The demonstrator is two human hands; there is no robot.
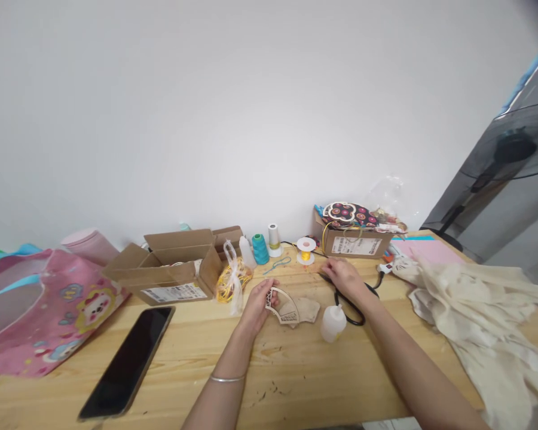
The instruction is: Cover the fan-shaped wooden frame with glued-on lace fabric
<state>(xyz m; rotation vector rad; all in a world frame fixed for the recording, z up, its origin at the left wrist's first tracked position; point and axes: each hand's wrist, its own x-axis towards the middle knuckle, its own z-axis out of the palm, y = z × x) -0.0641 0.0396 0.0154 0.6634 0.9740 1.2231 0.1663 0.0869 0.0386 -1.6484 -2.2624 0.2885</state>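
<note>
My left hand is closed on the left end of a fan-shaped wooden frame with cut-out patterns, its thumb and fingers pinching the edge. Partly behind that frame, a beige fan-shaped piece lies on the table. My right hand reaches further back, low over the table, with its fingers bent together; what they hold, if anything, is hidden. Close to it curls a black cable. A translucent squeeze bottle stands between my forearms, just right of the beige piece.
Along the wall stand an open cardboard box, a teal thread cone, a white spool with yellow thread, and a filled box. A phone and pink bag lie left; cream cloth is heaped right.
</note>
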